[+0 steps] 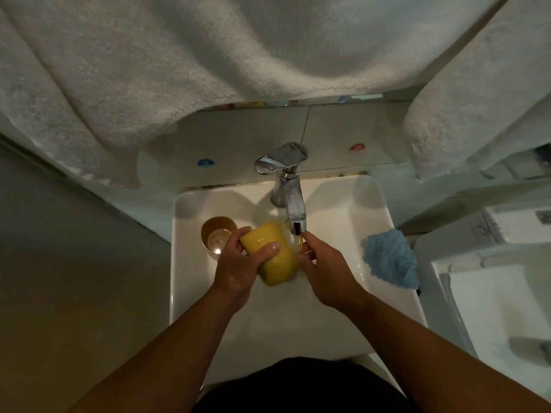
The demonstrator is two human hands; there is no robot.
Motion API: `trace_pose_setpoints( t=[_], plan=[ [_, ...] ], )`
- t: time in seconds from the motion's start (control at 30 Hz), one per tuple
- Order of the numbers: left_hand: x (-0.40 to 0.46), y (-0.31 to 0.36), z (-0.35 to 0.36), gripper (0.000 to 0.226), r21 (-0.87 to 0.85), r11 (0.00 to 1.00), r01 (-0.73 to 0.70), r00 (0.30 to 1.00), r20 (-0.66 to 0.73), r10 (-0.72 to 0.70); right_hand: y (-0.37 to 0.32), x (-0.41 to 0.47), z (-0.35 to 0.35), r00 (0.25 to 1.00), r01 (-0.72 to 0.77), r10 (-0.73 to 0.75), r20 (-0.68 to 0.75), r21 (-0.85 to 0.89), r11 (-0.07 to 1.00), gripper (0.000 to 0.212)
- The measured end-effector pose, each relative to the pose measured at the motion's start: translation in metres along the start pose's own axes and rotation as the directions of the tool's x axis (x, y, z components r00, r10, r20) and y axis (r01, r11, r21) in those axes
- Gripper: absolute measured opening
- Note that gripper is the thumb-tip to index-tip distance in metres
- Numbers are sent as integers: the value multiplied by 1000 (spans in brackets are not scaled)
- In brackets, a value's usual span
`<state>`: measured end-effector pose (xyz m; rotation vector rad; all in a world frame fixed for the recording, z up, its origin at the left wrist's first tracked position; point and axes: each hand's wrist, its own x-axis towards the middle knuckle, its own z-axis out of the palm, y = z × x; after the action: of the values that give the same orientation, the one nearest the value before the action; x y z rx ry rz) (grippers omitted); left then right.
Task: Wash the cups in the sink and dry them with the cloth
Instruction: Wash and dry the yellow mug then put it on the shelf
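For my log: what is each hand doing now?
Left hand: fingers grip the yellow cup.
Right hand: touches the cup's mouth; grip unclear.

Setting: domestic bathroom, small and dimly lit. Evidence: white rectangular ceramic sink sitting against a tiled wall; chrome single-lever tap running water into it; blue sticker and red sticker showing on the wall tiles either side of the tap; pale terry towels hanging overhead and at the right; blue cloth lying on the sink's right rim; another white fixture standing just beside the sink at the right, its kind unclear.
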<state>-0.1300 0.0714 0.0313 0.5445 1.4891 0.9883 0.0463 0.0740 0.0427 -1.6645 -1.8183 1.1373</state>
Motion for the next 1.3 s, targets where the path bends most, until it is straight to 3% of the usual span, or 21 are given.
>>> trace_pose_setpoints(
  t=[0.07, 0.2, 0.27, 0.43, 0.53, 0.63, 0.7, 0.8, 1.0, 1.17, 1.3],
  plan=[
    [2, -1, -2, 92, -9, 1000, 6, 999, 35, -6, 8, -4, -2, 1000, 8, -10, 22, 81, 997, 25],
    [4, -3, -3, 90, -3, 1000, -12, 996, 89, 12, 9, -3, 2, 980, -197, 191, 55, 361, 912, 21],
    [2, -3, -1, 93, 23, 999, -25, 995, 97, 23, 8, 1, 4, 966, -259, 255, 48, 277, 925, 13],
    [-4, -7, 3, 100, 57, 998, -40, 989, 147, 32, 3, 14, 5, 971, -239, 239, 12, 40, 970, 39],
    [-4, -7, 3, 87, 112, 993, -22, 988, 152, 5, 9, 14, 6, 966, -259, 259, 4, -45, 965, 41],
    [-2, -7, 0, 88, 177, 984, -14, 993, 114, -7, 18, 3, 11, 988, -148, 149, -48, 27, 989, 7],
    [-1, -7, -2, 103, 301, 953, -31, 992, 129, -8, 13, -4, 10, 995, -81, 88, -43, 158, 984, 33],
    [-5, -7, 3, 97, 371, 928, -27, 974, 220, -59, 0, 1, 8, 997, -67, 57, 48, 249, 966, 17],
    [-4, -8, 6, 95, 304, 952, -38, 929, 362, -78, -8, 15, 6, 986, -165, 163, 28, 252, 954, 25],
    [-7, -5, 10, 77, 378, 923, -74, 944, 324, -58, -6, 13, 6, 964, -263, 249, 89, 249, 932, 26],
    [-9, -10, 12, 42, 376, 923, -80, 957, 287, -34, -7, 14, 10, 958, -272, 281, -57, 127, 954, 40]
  ],
)
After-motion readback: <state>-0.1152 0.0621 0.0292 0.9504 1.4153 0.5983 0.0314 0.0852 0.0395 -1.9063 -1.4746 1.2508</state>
